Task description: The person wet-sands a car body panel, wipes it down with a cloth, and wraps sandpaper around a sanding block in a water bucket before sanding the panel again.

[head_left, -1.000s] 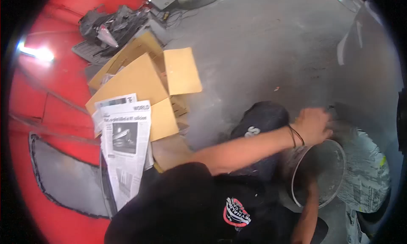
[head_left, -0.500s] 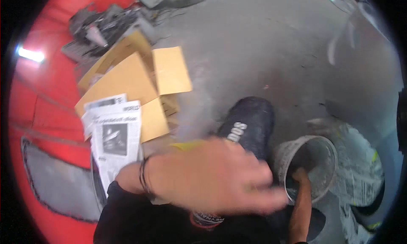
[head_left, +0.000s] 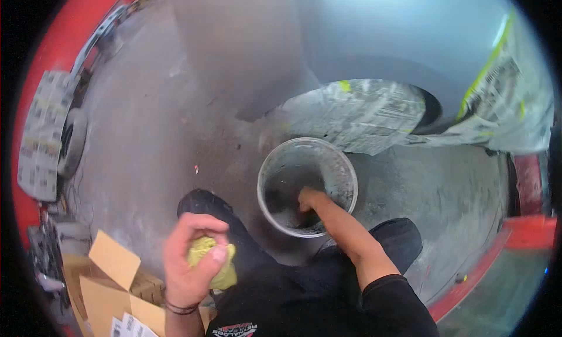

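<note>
My left hand [head_left: 196, 258] is raised over my lap, its thumb and fingers closed around a crumpled yellow cloth [head_left: 222, 272]. Bracelets circle that wrist. Down inside a light-coloured bucket [head_left: 349, 161] with a worn, stained wall is my right hand [head_left: 309, 200]. Its fingers curl downward at the dark bottom, where I cannot make out what they hold. The bucket stands on the floor between my knees, just in front of me.
A smooth grey car panel [head_left: 363, 33] rises ahead, its wheel masked with newspaper [head_left: 357, 112] and yellow-green tape. An open cardboard box [head_left: 105, 296] with newspaper stands at lower left. Along the left wall leans a newspaper-covered part [head_left: 44, 135]. A red beam [head_left: 468, 284] runs at right.
My view has swung right, toward the bucket and the masked panel. My left hand has moved left from across my lap, and the yellow cloth now shows in its grip. My right hand stays in the bucket.
</note>
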A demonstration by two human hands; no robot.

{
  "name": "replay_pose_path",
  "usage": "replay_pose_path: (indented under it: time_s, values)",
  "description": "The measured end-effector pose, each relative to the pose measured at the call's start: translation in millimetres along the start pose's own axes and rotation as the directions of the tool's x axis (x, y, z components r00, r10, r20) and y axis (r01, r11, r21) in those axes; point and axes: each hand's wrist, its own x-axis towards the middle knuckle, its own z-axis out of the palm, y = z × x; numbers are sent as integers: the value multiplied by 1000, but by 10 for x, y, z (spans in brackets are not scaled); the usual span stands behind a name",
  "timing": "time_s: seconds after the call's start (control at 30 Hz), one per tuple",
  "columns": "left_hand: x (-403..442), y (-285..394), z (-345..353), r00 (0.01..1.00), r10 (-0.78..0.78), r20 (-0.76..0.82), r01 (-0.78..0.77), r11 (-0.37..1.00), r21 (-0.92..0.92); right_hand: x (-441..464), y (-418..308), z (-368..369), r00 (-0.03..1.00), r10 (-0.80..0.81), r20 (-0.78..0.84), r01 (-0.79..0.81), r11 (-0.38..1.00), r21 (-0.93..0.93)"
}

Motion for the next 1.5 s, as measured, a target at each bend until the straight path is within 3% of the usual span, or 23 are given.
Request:
replay_pose_path:
  time_s: [0.1, 0.17, 0.2, 0.27, 0.33, 0.37, 0.43, 0.5, 0.57, 0.6, 0.67, 0.73, 0.8, 0.87, 0.97, 1.0, 1.1, 1.2, 1.3, 1.4, 1.5]
  values:
    - [274, -144, 248, 952, -103, 290, 69, 990, 126, -86, -43, -94, 1000, -22, 11, 22, 999, 36]
    - [476, -233, 493, 890, -247, 383, 262, 965, 15, 43, 6, -98, 998, -41, 45, 39, 998, 44]
    - [527, -457, 557, 849, -319, 421, 429, 882, -195, 51, -13, -76, 999, -29, 32, 27, 997, 78]
    - [547, -1109, 653, 749, -387, 538, 658, 530, -536, 56, 13, -80, 1000, 0, -11, 1, 991, 134]
    - [265, -1482, 750, 625, -478, 617, 764, 216, -608, -81, -31, -251, 1000, 13, -24, -9, 987, 158]
    - [103, -1536, 793, 600, -440, 669, 783, 151, -603, -158, -72, -309, 1000, 16, -22, -12, 984, 176]
    - [-161, -1692, 917, 617, -508, 602, 736, 101, -669, -184, -99, -374, 1000, -13, -12, 15, 985, 171]
    - [-38, -1543, 1104, 712, -486, 507, 641, 155, -752, -137, -68, -288, 998, -52, -31, 57, 986, 154]
    - [294, -1291, 1367, 817, -408, 408, 530, 252, -810, 18, -42, -35, 954, 40, -296, 68, 935, 349]
    - [541, -1200, 1519, 830, -363, 423, 533, 296, -793, 28, -56, -55, 939, 46, -341, 91, 922, 377]
    - [1102, -984, 1909, 849, -204, 487, 528, 333, -781, 34, -86, -177, 962, 23, -271, 77, 933, 352]
    - [1649, -943, 2346, 908, -92, 409, 392, 530, -752, -123, -105, -327, 990, -9, -144, 50, 958, 283]
    - [1989, -600, 2709, 922, -1, 387, 281, 690, -667, -280, -126, -422, 997, -29, -74, 46, 970, 237]
    - [2313, -436, 2973, 888, 195, 417, 29, 880, -475, -238, -77, -345, 994, -24, -108, 56, 952, 300]
    - [2719, -349, 3290, 917, 259, 303, -202, 957, -206, 94, -41, -133, 976, -46, -212, 130, 907, 402]
    - [2855, -408, 3338, 915, 305, 264, -296, 952, -74, 138, -44, -167, 977, -55, -207, 132, 915, 381]
    - [2975, -584, 3509, 819, 574, -13, -567, 804, -182, 200, -52, -292, 986, -74, -152, 118, 944, 307]
    - [2973, -595, 3517, 850, 519, -85, -519, 854, 32, 235, -73, -372, 989, -90, -115, 117, 960, 254]
    - [3001, -613, 3605, 746, 644, -167, -614, 763, 202, 243, -62, -375, 991, -97, -93, 115, 968, 223]
    - [3091, -616, 3653, 734, 677, -46, -654, 724, 219, 262, -36, -361, 992, -102, -74, 114, 974, 196]
    - [3286, -697, 3666, 553, 780, 291, -742, 304, 597, 271, -24, -325, 994, -96, -60, 105, 979, 176]
